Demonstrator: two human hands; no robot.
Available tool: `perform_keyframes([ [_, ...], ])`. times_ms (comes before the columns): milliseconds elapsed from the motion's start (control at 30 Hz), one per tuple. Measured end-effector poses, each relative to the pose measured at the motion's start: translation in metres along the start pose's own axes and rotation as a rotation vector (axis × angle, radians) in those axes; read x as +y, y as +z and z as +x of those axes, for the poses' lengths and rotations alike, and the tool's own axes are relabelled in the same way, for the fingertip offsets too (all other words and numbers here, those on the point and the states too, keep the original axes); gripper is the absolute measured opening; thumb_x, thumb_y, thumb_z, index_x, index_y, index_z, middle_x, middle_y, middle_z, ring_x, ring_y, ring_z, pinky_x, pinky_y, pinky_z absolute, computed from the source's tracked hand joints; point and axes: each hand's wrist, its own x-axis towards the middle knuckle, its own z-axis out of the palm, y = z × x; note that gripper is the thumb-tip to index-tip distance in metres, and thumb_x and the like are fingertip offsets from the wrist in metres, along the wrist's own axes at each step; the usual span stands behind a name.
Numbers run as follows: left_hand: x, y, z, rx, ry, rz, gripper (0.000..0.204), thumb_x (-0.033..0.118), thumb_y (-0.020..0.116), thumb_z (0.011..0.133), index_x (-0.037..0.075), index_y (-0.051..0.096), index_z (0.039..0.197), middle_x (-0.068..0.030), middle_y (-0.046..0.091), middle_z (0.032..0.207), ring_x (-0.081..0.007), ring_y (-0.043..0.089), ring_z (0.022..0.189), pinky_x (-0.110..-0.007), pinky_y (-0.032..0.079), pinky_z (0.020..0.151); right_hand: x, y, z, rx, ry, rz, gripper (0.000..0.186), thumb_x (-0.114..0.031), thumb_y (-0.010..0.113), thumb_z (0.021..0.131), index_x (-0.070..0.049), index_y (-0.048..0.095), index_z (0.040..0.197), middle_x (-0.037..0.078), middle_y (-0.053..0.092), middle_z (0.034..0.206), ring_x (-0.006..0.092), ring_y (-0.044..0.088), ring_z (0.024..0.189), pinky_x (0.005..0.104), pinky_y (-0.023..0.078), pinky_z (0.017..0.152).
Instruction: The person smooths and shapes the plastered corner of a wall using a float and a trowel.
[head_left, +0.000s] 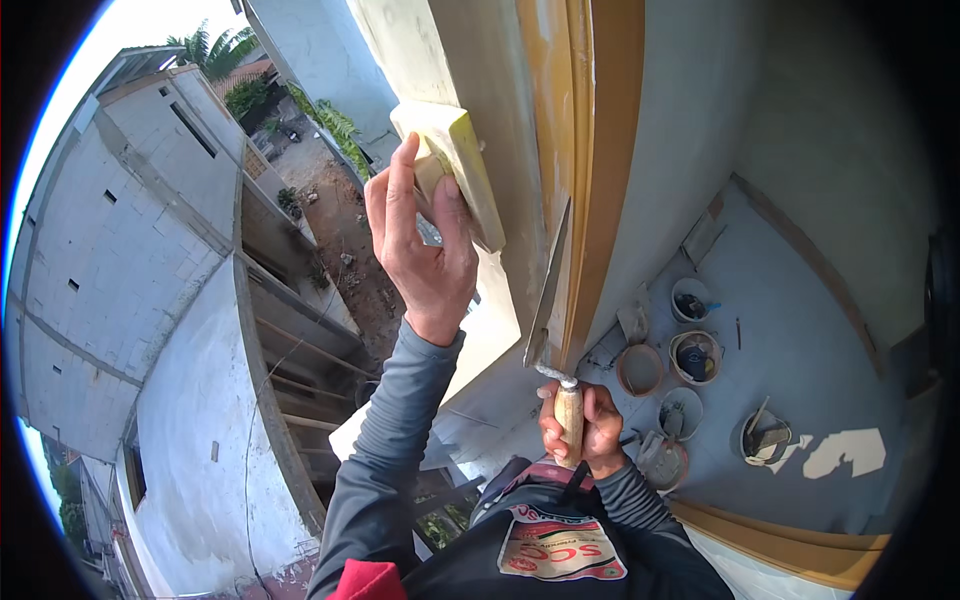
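Building: a pale block-walled building (pixel 165 190) fills the left of the view, across a strip of bare earth (pixel 350 240).
Floor: the grey floor (pixel 830 360) lies below to the right.
Wall edge: the pale wall edge (pixel 500 110) runs upward ahead of the worker, between the earth side and the floor side.
Frame: a brown frame (pixel 612 130) stands just beside it, pale smears along its near face; a light touch there would probably spare the finish.
Buckets: several buckets (pixel 714 375) are grouped on the floor, well apart from both hands.
Trowel: the right hand (pixel 603 430) is clenched around the wooden handle of a trowel (pixel 548 285), blade tip up, close by the frame; contact cannot be told. Keeping that blade turned clear of the frame seems wise.
Float: the left hand (pixel 425 245) grips a pale yellow float (pixel 472 175) between thumb and fingers, at the wall edge. Held flat, with even pressure and straight strokes, it should leave the truest corner.
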Motion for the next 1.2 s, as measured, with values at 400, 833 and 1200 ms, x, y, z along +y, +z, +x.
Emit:
perform_keyframes([
  [400, -0.03, -0.02, -0.159, -0.133, -0.452, 0.213, 0.053, -0.003, 0.057, 0.092, 0.001, 0.048, 0.144, -0.014, 0.057, 0.108, -0.0237, 0.059, 0.096, -0.036, 0.049, 0.085, -0.003, 0.002, -0.005, 0.128, -0.035, -0.269, 0.062, -0.046, 0.051, 0.102, 0.01, 0.053, 0.129, 0.018, 0.061, 0.08, 0.0201, 0.059, 0.056, 0.0311, 0.049, 0.049],
  [833, -0.007, -0.058, -0.133, 0.011, -0.625, -0.15, 0.059, 0.002, 0.055, 0.1, 0.002, 0.031, 0.154, -0.0082, 0.052, 0.121, -0.0152, 0.058, 0.106, -0.032, 0.053, 0.092, -0.001, 0.006, 0.028, 0.135, -0.155, -0.551, 0.058, -0.043, 0.045, 0.105, 0.007, 0.051, 0.133, 0.016, 0.059, 0.081, 0.0184, 0.059, 0.056, 0.0303, 0.05, 0.05],
  [1200, -0.004, -0.083, -0.129, 0.001, -0.652, -0.189, 0.062, 0.004, 0.059, 0.099, 0.001, 0.031, 0.154, -0.0086, 0.055, 0.121, -0.0138, 0.057, 0.104, -0.032, 0.052, 0.093, -0.014, 0.036, 0.074, 0.179, -0.277, -0.64, 0.059, -0.045, 0.047, 0.104, 0.005, 0.051, 0.133, 0.013, 0.06, 0.081, 0.0174, 0.059, 0.061, 0.0297, 0.049, 0.054],
])
